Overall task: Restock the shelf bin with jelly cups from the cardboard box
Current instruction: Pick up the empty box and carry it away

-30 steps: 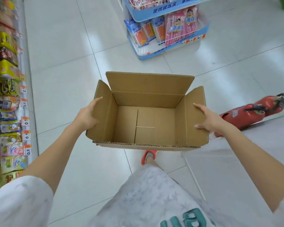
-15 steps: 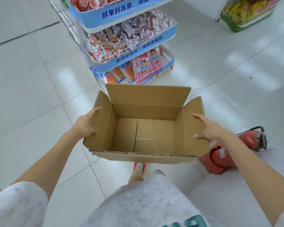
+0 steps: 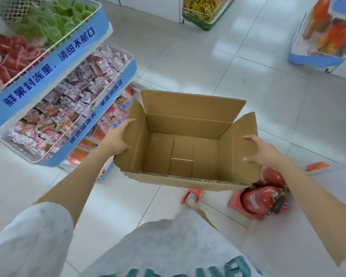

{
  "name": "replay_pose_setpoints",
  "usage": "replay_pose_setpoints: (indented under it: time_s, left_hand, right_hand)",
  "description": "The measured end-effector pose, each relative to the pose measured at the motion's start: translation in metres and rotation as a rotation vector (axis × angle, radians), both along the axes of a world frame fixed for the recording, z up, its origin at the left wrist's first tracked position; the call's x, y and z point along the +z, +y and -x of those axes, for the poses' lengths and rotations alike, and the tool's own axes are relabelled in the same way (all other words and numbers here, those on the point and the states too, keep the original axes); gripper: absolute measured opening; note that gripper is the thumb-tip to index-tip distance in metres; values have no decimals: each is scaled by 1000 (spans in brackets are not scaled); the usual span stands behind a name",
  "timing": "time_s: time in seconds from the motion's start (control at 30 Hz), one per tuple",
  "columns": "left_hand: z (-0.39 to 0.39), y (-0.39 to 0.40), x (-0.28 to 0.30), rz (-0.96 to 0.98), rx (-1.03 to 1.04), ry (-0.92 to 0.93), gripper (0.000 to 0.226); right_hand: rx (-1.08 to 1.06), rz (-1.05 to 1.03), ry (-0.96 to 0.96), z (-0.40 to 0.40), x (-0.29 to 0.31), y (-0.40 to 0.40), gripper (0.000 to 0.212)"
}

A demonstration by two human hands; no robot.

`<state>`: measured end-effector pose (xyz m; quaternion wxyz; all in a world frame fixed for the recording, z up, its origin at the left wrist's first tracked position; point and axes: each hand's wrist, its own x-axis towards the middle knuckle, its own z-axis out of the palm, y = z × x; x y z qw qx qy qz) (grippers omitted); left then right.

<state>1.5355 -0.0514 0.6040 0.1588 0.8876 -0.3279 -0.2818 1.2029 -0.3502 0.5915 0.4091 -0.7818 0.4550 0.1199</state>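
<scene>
I hold an open brown cardboard box (image 3: pixel 185 148) in the air in front of me; its inside is bare, with no cups in it. My left hand (image 3: pixel 117 137) presses its left wall and my right hand (image 3: pixel 261 149) presses its right wall. To the left stands a tiered blue display rack (image 3: pixel 54 62). Its top bin holds red jelly cups (image 3: pixel 7 60) and green jelly cups (image 3: pixel 48 27). The tier below is full of small pink wrapped packets (image 3: pixel 72 102).
Red fire extinguishers (image 3: pixel 262 198) lie on the white tile floor just below the box's right side. A green wire basket (image 3: pixel 206 11) stands far ahead, and another blue rack (image 3: pixel 328 37) at the far right. My foot in an orange shoe (image 3: pixel 191 194) shows under the box.
My view has swung right and closer to the blue rack, which now fills the left side. The box stays held between both hands the same way.
</scene>
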Motion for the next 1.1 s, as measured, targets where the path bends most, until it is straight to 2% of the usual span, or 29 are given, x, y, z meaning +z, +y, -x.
replay_pose_setpoints:
  time_s: [0.4, 0.63, 0.83, 1.1]
  left_hand:
    - [-99, -336, 3, 29, -269, 25, 96]
    - [-115, -549, -17, -17, -523, 63, 95]
    - [-63, -712, -20, -29, -794, 28, 92]
    - [70, -891, -40, -37, -1163, -38, 93]
  right_hand:
    - [-380, -64, -4, -20, -3, -212, 69]
    - [-698, -118, -26, -3, -14, -303, 73]
    - [-1004, -110, -64, 36, -20, -344, 75]
    - [-1349, -133, -94, 122, -47, -384, 81]
